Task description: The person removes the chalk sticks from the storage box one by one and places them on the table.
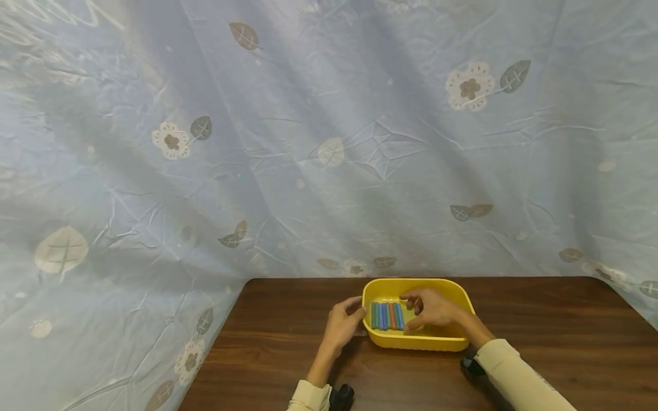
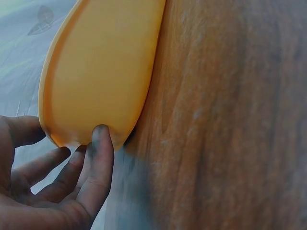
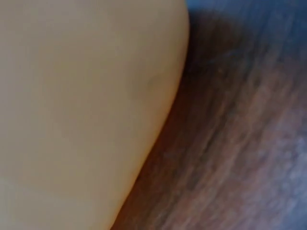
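Observation:
A yellow plastic tub (image 1: 418, 342) stands on the wooden table. Inside, at its left end, several slim coloured sticks (image 1: 386, 316) in blue, green and red lie side by side in a row. My left hand (image 1: 342, 322) grips the tub's left end, with fingertips (image 2: 100, 134) against the outer wall in the left wrist view. Over the tub, my right hand (image 1: 430, 308) is just right of the row, its fingers spread and bent with a gap between thumb and fingers. The right wrist view shows the tub's outer wall (image 3: 86, 105) and hides that hand.
The brown wooden table (image 1: 288, 354) extends to both sides of the tub. Behind it hangs a pale blue cloth (image 1: 329, 188) with leaf and flower prints. Black wrist devices are on both arms, near the cream sleeves (image 1: 519, 371).

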{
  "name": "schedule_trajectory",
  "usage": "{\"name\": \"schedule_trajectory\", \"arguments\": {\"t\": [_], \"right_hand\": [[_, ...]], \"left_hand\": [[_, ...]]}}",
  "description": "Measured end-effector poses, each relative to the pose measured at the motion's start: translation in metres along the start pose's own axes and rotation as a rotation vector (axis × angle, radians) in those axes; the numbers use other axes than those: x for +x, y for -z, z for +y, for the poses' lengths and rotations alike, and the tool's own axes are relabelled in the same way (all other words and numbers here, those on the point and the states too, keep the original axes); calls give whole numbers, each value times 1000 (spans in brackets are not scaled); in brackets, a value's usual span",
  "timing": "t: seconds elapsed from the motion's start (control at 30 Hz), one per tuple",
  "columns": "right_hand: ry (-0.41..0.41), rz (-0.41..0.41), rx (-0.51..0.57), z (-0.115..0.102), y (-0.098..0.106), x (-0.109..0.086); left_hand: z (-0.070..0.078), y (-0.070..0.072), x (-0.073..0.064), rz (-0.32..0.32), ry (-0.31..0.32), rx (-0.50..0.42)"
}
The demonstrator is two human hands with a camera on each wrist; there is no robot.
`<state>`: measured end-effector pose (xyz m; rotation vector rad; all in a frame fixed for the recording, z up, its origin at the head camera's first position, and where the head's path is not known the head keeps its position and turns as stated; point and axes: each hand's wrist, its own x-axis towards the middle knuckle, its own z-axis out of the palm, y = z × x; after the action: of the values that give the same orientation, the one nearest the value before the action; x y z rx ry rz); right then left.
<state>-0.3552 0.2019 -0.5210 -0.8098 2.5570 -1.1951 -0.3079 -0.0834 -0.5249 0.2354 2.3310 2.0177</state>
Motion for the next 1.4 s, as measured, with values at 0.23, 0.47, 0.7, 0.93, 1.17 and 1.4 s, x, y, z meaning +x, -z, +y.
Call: {"name": "schedule_trajectory", "arguments": {"t": [0.23, 0.47, 0.7, 0.93, 1.17, 1.4], "right_hand": [[-17, 4, -99, 1, -5, 2], [-25, 26, -173, 1, -7, 5], [-40, 35, -125, -3, -6, 2], [-45, 71, -87, -17, 2, -1], [-21, 91, -110, -39, 15, -11], [16, 125, -88, -59, 15, -27]], "left_hand": [[-2, 0, 0, 3, -7, 2], [-1, 1, 0, 10, -6, 10], [0, 1, 0, 6, 5, 20], [0, 1, -2, -3, 2, -1], [-2, 2, 0, -14, 3, -8], [0, 2, -1, -21, 9, -8]]}}
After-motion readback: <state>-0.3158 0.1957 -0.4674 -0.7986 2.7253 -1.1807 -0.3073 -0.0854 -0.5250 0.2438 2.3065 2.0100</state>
